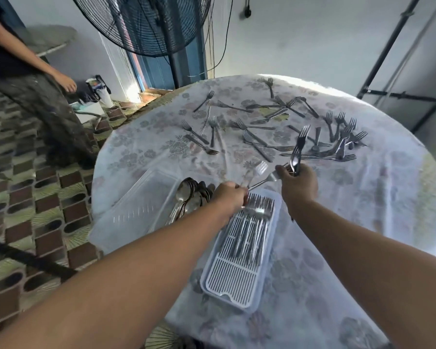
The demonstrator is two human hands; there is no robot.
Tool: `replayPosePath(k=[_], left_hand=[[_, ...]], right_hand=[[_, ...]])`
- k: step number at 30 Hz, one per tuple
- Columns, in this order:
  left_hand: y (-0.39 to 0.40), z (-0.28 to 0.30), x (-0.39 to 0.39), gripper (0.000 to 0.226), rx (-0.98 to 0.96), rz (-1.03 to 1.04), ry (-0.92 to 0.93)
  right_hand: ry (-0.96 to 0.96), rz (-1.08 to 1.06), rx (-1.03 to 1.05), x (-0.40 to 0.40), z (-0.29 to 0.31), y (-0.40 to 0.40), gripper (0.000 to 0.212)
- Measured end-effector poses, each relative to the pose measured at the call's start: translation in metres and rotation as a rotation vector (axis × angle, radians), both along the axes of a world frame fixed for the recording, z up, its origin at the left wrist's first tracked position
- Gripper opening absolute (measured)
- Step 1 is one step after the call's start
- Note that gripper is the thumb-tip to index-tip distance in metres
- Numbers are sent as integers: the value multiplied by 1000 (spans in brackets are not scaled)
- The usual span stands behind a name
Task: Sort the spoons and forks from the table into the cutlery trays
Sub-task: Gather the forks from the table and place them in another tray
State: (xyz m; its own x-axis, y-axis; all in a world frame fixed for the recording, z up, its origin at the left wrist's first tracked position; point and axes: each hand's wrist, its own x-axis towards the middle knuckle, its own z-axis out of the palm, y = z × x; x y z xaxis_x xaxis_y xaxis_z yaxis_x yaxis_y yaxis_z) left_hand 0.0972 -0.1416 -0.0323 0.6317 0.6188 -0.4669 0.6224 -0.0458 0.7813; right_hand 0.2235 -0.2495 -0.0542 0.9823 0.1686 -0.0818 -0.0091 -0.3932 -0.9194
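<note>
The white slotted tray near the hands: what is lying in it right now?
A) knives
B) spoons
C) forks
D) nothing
C: the white slotted tray holds a row of forks with their prongs at the far end, while the spoons are piled in the clear tray to its left.

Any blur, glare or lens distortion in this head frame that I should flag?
Head view: wide-angle bending bows the table edge and the pole at right; its far rim is washed out by bright light; the fork above the left hand is smeared by motion; the right hand and its forks are sharper.
</note>
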Motion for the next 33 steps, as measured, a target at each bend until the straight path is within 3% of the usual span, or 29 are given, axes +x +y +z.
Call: replayPosePath(k=[9, 13, 17, 22, 25, 31, 33], left_hand=[[-49, -31, -49, 14, -165, 184, -23], [-62, -49, -64, 20, -204, 204, 63], [-61, -44, -56, 55, -104, 145, 180], [-60, -30, -46, 69, 112, -53, 320], [-55, -29, -40, 59, 251, -120, 295], [-45, -15, -35, 48, 237, -78, 207], [-42, -15, -37, 44, 374, -102, 239]], right_hand=[[15, 257, -165, -32, -26, -10, 25], [-59, 338, -398, -44, -35, -11, 26], [-157, 359, -527, -46, -39, -7, 33], [-186, 366, -581, -51, -40, -4, 40], [-184, 368, -557, -54, -40, -1, 38], [-161, 310, -540, -66, -31, -2, 24], [-133, 278, -513, -69, -28, -2, 20]])
